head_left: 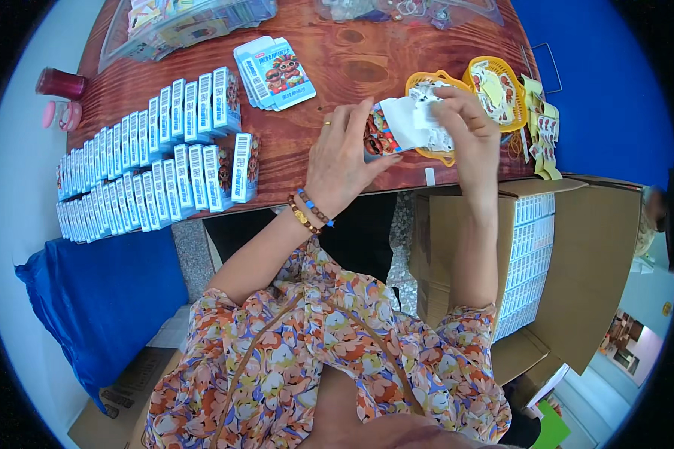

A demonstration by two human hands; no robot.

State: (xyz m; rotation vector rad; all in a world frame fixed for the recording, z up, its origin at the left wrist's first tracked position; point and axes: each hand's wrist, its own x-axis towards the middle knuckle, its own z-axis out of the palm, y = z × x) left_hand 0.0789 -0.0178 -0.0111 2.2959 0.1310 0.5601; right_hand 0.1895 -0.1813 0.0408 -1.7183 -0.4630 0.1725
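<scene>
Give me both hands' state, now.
Left hand: closed on a small colourfully printed cardboard box with white flap.
Right hand: fingers bent near the flap, blurred; grip cannot be told.

Camera, head-worn: 1 view, wide fisheye, left unit of 2. Station: at the wearer's head, above the floral shirt [277,359], which fills the lower middle. Facing: steeply down and forward over the bench [337,75]. Range: close, left hand [338,157] and right hand [469,135] near mid-frame, the bench's far part toward the upper edge. Field: round, dark-cornered, straight edges bowed toward the rim; upright, unmirrored.
</scene>
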